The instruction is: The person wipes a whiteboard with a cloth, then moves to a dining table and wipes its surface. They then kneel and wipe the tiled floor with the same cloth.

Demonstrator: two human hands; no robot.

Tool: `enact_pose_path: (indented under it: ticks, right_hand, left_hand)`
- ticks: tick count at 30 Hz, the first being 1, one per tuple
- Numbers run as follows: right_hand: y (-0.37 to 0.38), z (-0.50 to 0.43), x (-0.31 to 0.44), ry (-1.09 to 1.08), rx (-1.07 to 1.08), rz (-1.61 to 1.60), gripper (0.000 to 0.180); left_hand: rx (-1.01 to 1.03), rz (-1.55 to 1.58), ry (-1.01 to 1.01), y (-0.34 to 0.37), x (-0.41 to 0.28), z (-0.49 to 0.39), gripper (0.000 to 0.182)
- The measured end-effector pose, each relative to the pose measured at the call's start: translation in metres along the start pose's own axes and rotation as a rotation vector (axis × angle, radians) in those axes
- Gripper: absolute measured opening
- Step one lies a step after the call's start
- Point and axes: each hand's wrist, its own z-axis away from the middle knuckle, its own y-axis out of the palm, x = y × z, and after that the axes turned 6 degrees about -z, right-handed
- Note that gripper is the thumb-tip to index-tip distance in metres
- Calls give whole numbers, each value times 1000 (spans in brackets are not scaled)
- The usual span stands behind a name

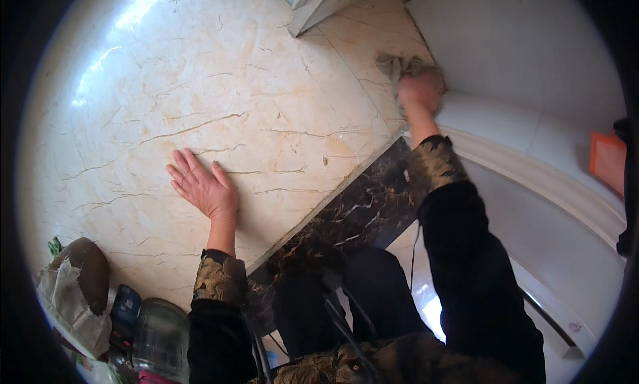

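Note:
My left hand (205, 188) rests palm down on a cream, marble-patterned tile surface (199, 94), its fingers spread and nothing in it. Farther to the right, my right hand (422, 90) is closed on a grey-brown cloth (394, 67). It presses the cloth into the narrow corner between the tile and a white panel (504, 39). This hand is blurred, and part of the cloth is hidden beneath it.
A dark marble border strip (344, 209) edges the tile in front of my knees. A pale frame corner (302, 24) juts in at the top. At lower left stand a large glass jar (162, 334) and a brown rounded object (90, 269) partly covered with torn paper. An orange item (608, 159) is at far right.

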Motion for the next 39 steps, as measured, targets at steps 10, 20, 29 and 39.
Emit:
enact_pose_path:
  ticks: [10,20,29,39]
  right_hand:
    - [10,152,-14,-675,65,-361,61]
    - [42,170,82,-743,-97,-180,71]
    - [23,181,200,-1215,74,-514,53]
    - [42,188,292,-1061,-114,-230,49]
  left_hand:
    - [61,-15,-30,-8,-1,-2,75]
    - [108,-5,-64,-11,-3,-3,80]
    - [94,18,-49,-13,-2,-3,82]
    - [126,76,-57,-20,-2,-6,81]
